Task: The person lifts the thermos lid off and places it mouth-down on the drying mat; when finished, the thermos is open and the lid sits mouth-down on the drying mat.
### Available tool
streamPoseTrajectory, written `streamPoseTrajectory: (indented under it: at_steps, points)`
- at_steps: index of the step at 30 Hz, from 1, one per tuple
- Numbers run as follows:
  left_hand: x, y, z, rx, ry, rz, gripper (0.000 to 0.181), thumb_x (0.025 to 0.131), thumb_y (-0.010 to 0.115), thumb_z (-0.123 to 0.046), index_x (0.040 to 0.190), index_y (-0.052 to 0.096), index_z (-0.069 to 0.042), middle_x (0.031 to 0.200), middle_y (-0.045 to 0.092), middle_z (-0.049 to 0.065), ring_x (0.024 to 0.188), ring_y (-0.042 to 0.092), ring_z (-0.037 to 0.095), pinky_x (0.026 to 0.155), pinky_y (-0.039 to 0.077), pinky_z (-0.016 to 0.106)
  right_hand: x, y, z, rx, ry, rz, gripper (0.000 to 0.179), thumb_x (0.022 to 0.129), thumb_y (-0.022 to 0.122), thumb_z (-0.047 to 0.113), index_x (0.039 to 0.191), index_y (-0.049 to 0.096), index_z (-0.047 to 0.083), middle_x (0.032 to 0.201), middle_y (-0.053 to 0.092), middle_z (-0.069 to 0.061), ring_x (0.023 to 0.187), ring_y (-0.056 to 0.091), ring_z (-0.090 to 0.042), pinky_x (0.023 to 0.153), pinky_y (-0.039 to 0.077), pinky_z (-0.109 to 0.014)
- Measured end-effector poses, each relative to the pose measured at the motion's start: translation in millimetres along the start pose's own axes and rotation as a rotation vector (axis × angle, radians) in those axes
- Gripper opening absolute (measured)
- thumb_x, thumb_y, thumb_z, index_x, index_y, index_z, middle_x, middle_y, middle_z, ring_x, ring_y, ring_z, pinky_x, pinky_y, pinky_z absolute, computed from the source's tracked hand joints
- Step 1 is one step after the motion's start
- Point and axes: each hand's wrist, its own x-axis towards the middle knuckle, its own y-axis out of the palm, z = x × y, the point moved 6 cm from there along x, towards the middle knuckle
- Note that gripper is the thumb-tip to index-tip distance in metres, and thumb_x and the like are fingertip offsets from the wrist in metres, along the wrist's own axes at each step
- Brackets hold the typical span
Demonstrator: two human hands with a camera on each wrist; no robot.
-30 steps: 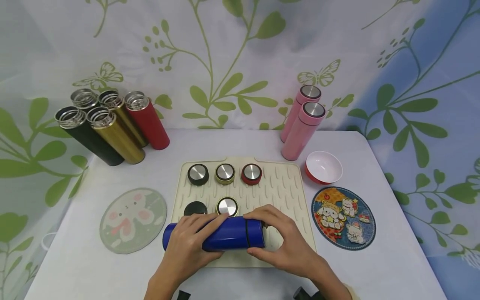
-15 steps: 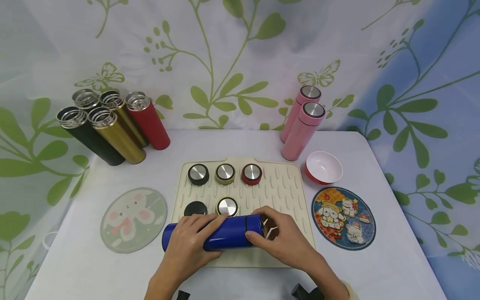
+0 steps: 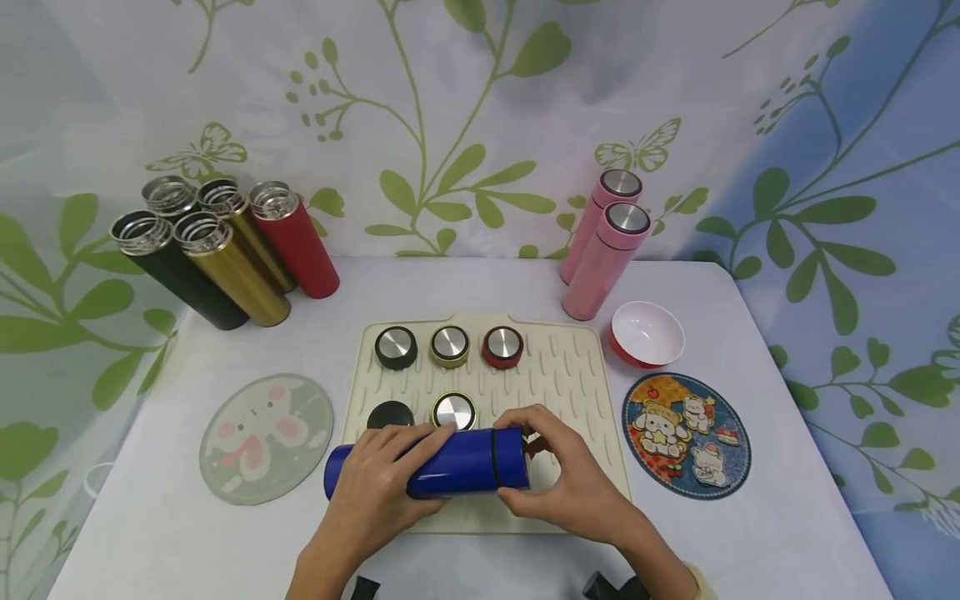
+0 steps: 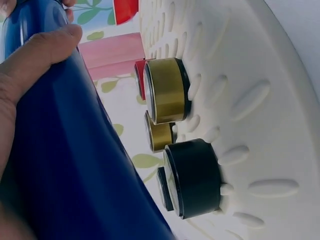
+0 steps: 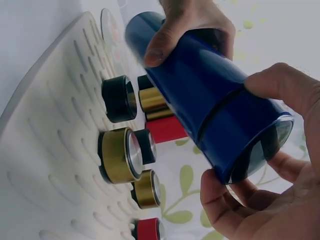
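Note:
A blue vacuum flask lies sideways over the front of the cream mat, its blue lid at the right end. My left hand grips the flask's body from above. The right hand holds the lid between thumb and fingers, and in the right wrist view its fingertips sit at the lid's rim. A thin dark line separates lid and body. Just behind the flask, a black lid and a gold lid stand on the mat.
Farther back on the mat are black, gold and red lids. Lidless flasks stand at back left, pink lidded flasks at back right. A bowl and round mats flank the cream mat.
My right hand's fingers turned around the lid, thumb rising, half a second ago; now the thumb is back low and the fingers lie over the top. The left hand and flask stay nearly still.

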Motion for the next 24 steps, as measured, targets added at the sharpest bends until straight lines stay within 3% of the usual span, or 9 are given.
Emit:
streamPoseTrajectory:
  at_steps: [4,8,12,16,24]
  points:
    - [-0.9,1.6,1.8,-0.011,-0.021,0.017,0.095,0.053,0.099,-0.037,0.139,0.060,-0.026,0.121,0.069,0.001,0.106,0.064,0.022,0.087,0.051,0.046,1.7,0.3,1.7,-0.015,-0.015,0.010,0.067,0.072,0.088,0.009,0.128,0.055,0.025,0.123,0.057,0.005,0.110,0.056,-0.020,0.082,0.052,-0.037]
    - [-2.1,2.5,2.8,-0.011,-0.037,0.021,0.095,0.055,0.098,-0.039,0.140,0.059,-0.027,0.121,0.069,0.000,0.106,0.064,0.022,0.087,0.051,0.047,0.8,0.3,-0.9,-0.019,0.023,0.012,0.072,0.074,0.088,0.013,0.136,0.053,0.027,0.126,0.057,0.005,0.112,0.056,-0.020,0.080,0.054,-0.036]
    - [-2.3,3.4,1.9,-0.004,-0.034,0.026,0.093,0.056,0.098,-0.038,0.140,0.060,-0.026,0.120,0.069,0.000,0.106,0.064,0.022,0.087,0.051,0.046,-1.0,1.3,-8.8,-0.012,0.179,0.036,0.067,0.083,0.083,0.029,0.141,0.050,0.027,0.128,0.057,-0.002,0.104,0.060,-0.022,0.069,0.056,-0.036]
    - [-1.2,5.8,0.0,0.006,-0.011,0.029,0.091,0.056,0.097,-0.039,0.138,0.062,-0.023,0.119,0.069,0.000,0.106,0.064,0.021,0.087,0.051,0.044,-2.1,1.3,-15.5,-0.009,0.326,0.044,0.050,0.088,0.077,0.037,0.131,0.057,0.024,0.122,0.061,-0.006,0.093,0.063,-0.023,0.063,0.054,-0.037]
    - [0.2,6.1,-1.4,0.007,0.010,0.013,0.090,0.055,0.098,-0.038,0.136,0.063,-0.022,0.117,0.069,0.000,0.104,0.064,0.020,0.086,0.051,0.044,-1.0,0.0,-14.0,0.040,0.282,0.019,0.036,0.090,0.076,0.032,0.121,0.062,0.024,0.108,0.064,-0.003,0.086,0.064,-0.023,0.065,0.055,-0.034]
